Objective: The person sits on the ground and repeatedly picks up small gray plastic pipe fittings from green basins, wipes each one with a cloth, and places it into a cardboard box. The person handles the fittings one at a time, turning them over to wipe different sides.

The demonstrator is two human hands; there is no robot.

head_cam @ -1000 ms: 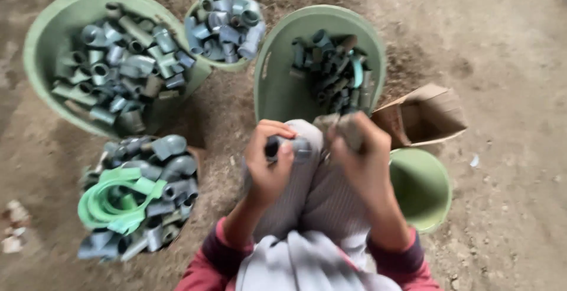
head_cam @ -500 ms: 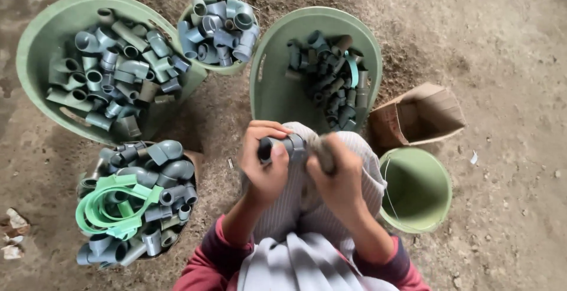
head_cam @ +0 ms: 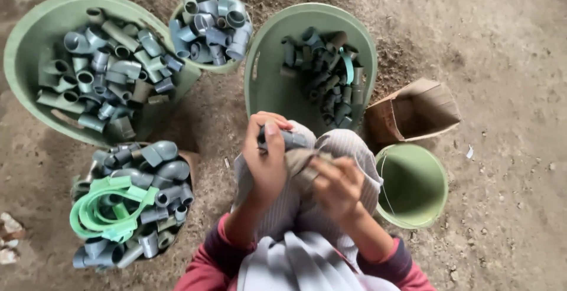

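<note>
Short dark-grey pipe fitting (head_cam: 289,140), cloth-wiped

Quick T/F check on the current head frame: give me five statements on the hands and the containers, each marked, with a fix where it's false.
1. The left hand grips a grey pipe fitting. True.
2. The right hand holds a brownish cloth against that fitting. True.
3. The small green bucket at right is full of fittings. False: it shows no fittings inside, only bare green wall.
4. The bright green strap lies in the large basin at upper left. False: it lies on the heap of fittings at lower left.
5. The open cardboard box sits right of the middle tub. True.
</note>
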